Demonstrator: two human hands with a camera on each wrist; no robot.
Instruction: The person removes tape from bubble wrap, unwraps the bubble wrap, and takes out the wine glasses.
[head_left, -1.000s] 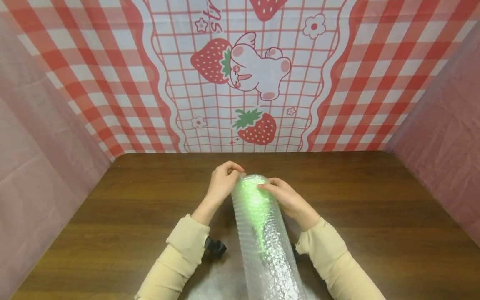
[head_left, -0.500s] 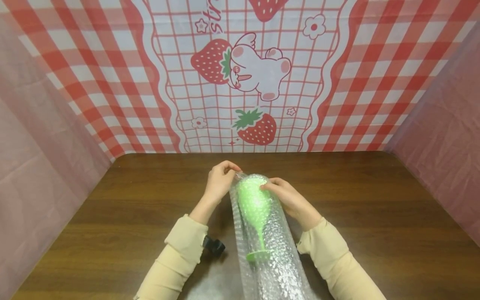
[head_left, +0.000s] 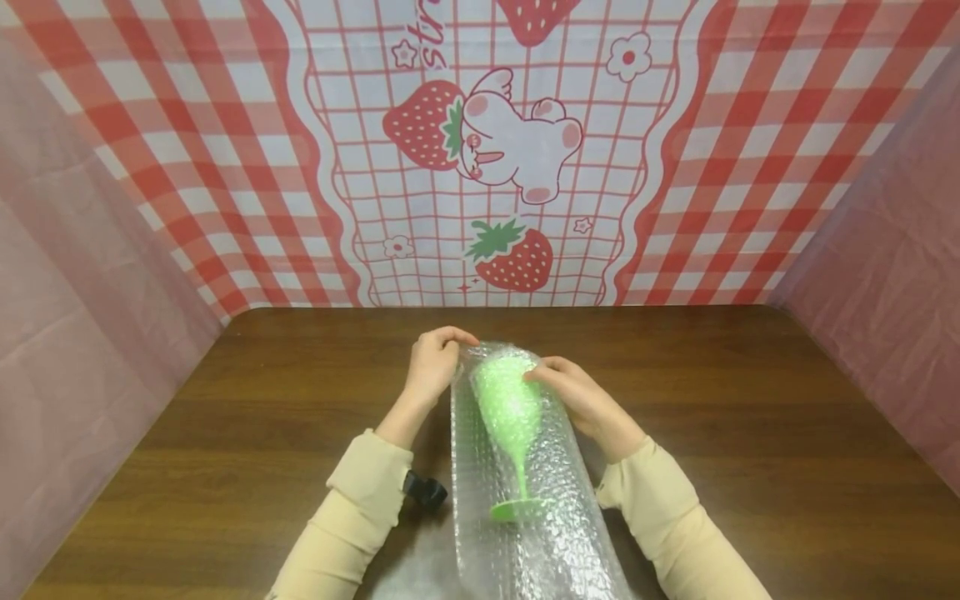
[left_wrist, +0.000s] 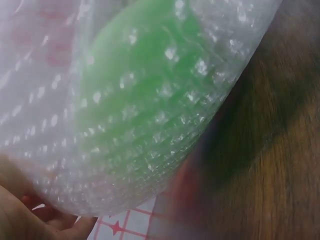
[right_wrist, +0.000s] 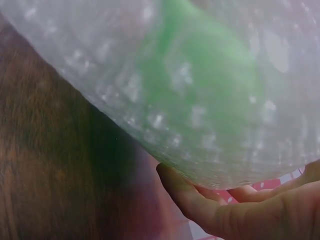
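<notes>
A bright green goblet (head_left: 510,408) lies lengthwise in a sheet of bubble wrap (head_left: 562,517), its bowl toward the far side and its round foot toward me. At the bowl end, my left hand (head_left: 435,362) pinches the far left edge of the wrap. My right hand (head_left: 581,396) grips the wrapped bowl from the right, thumb on top. In the left wrist view, the goblet (left_wrist: 140,75) shows blurred through the bubbles, with left fingers (left_wrist: 75,230) at the wrap's edge. Right fingers (right_wrist: 200,207) support the wrap from outside in the right wrist view.
A brown wooden table (head_left: 262,467) lies underneath. Behind it hangs a red-and-white checked cloth (head_left: 480,150) with strawberries, and pink cloth (head_left: 877,225) borders the sides. A black wrist camera (head_left: 426,492) sits below the left sleeve.
My left hand has moved left, drawing the wrap's edge outward. The goblet's stem and foot, blurred under the wrap before, show clearly. My right hand has barely moved.
</notes>
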